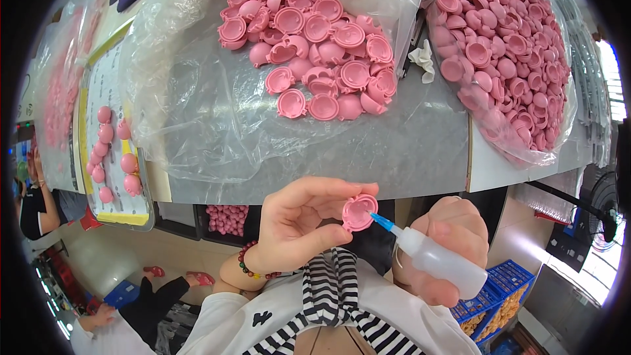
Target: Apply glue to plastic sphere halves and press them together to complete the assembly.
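Observation:
Between the thumb and fingers of my left hand is a pink plastic half-shell, its hollow side turned up. My right hand grips a translucent white squeeze bottle with a blue needle tip. The tip reaches into the hollow of the half-shell near its right side; whether it touches the plastic I cannot tell. Both hands are in front of the table's near edge. Beyond them a loose heap of pink half-shells lies on clear plastic sheeting, some hollow side up, others domed side up.
A large clear bag full of pink half-shells stands at the right, with a crumpled white tissue beside it. Closed pink balls lie on a tray at the left. Blue crates stand at lower right. Other people are at the left.

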